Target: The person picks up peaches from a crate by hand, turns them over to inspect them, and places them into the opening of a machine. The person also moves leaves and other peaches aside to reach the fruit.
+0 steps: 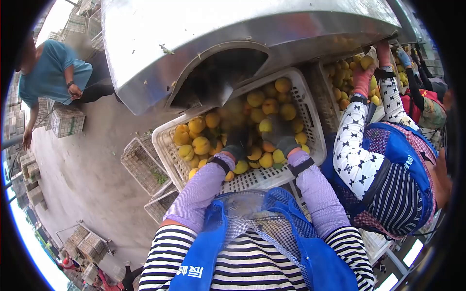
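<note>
A white plastic crate (315, 127) full of yellow-orange fruit (201, 145) stands right in front of me, partly under a metal machine. Both my hands, in dark gloves, reach into the fruit. My left hand (236, 141) is over the middle of the pile, and my right hand (283, 134) is a short way to its right. Blur from motion covers both hands and the fruit between them, so their fingers and anything in them cannot be made out. Purple sleeves with black bands cover my forearms.
The metal machine (160, 51) juts over the crate's far side. At right, a co-worker (383, 169) with pink gloves holds a fruit (367, 62) above another crate. A person in blue (58, 70) stands at left. Mesh crates (141, 162) lie on the floor beside my crate.
</note>
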Available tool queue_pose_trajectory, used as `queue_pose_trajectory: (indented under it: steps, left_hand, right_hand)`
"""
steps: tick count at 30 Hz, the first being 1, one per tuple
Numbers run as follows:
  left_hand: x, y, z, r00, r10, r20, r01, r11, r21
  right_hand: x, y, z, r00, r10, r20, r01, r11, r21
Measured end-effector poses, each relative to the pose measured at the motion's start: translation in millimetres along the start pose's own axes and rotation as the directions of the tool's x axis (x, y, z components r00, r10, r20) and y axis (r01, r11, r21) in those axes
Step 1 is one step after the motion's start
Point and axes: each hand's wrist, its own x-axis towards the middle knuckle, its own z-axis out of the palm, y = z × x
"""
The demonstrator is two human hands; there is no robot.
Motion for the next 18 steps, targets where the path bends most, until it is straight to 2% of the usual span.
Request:
queue_pose_trajectory:
  steps: [1,2,3,4,5,6,7,9,10,11,13,14,15,17,18]
  left_hand:
    - [-7,-2,5,0.998,0.054,-0.026,-0.054,0.998,-0.024]
    - [-16,-5,5,0.999,0.04,-0.001,-0.038,0.96,-0.276]
    - [-25,-7,4,0.999,0.026,0.024,-0.01,0.86,-0.51]
    - [-34,-15,1,0.992,-0.006,0.126,0.11,0.526,-0.843]
    - [-44,-23,-2,0.974,0.017,0.228,0.226,0.072,-0.971]
    - [-62,-20,-27,0.969,0.042,0.242,0.242,0.004,-0.97]
    - [-82,-9,-55,0.995,0.037,0.095,0.093,0.045,-0.995]
    - [-124,16,-100,0.979,0.038,-0.199,-0.202,0.125,-0.971]
    - [-134,22,-110,0.995,0.023,-0.101,-0.098,-0.118,-0.988]
    - [-140,17,-102,0.969,0.034,-0.245,-0.247,0.07,-0.967]
    - [-149,5,-79,0.86,0.13,-0.494,-0.499,0.422,-0.757]
    - [-156,11,-86,0.876,0.069,-0.477,-0.464,0.388,-0.797]
    - [-163,16,-93,0.889,0.007,-0.457,-0.431,0.348,-0.833]
    - [-171,25,-95,0.943,-0.172,-0.284,-0.274,0.077,-0.959]
    - [-174,20,-90,0.911,-0.162,-0.379,-0.331,0.258,-0.907]
  right_hand:
    - [-7,5,-9,0.999,-0.02,0.025,0.017,0.993,0.115]
    - [-18,6,-16,0.998,-0.044,0.05,0.031,0.973,0.228]
    - [-30,-8,-26,0.994,-0.032,0.105,-0.021,0.883,0.469]
    - [-44,-24,-35,0.986,-0.038,0.161,-0.081,0.734,0.674]
    - [-59,-43,-45,0.975,-0.061,0.213,-0.148,0.537,0.831]
    - [-72,-62,-57,0.972,-0.059,0.226,-0.158,0.546,0.823]
    - [-76,-69,-53,0.979,-0.087,0.184,-0.102,0.574,0.812]
    - [-88,-81,-42,0.982,-0.15,0.111,0.006,0.62,0.784]
    - [-91,-90,-38,0.981,-0.182,0.072,0.055,0.608,0.792]
    - [-94,-97,-35,0.987,-0.161,0.004,0.095,0.604,0.791]
    - [-96,-110,-32,0.984,-0.12,-0.131,0.177,0.597,0.783]
    - [-97,-117,-38,0.982,-0.113,-0.15,0.188,0.615,0.766]
    - [-97,-121,-41,0.972,-0.172,-0.163,0.236,0.639,0.732]
    - [-102,-128,-42,0.941,-0.294,-0.168,0.328,0.67,0.666]
    - [-104,-134,-47,0.913,-0.364,-0.186,0.401,0.706,0.584]
